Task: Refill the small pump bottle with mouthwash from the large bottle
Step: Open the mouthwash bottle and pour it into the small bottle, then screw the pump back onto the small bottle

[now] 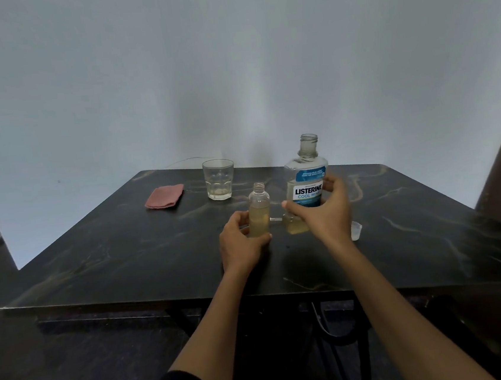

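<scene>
Pump bottle, uncapped, half full, gripped by left hand on dark marbled bench; Listerine gripped by right hand; pale walls.

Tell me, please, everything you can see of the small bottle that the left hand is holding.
The small bottle is clear plastic, slim and round, with a threaded neck that stands open: no pump or cap is on it. Pale yellowish liquid fills roughly its lower two thirds. It stands upright on the dark marbled table, left of the large Listerine bottle and apart from it. The left hand grips its lower part, fingers curled round the near side.
</scene>
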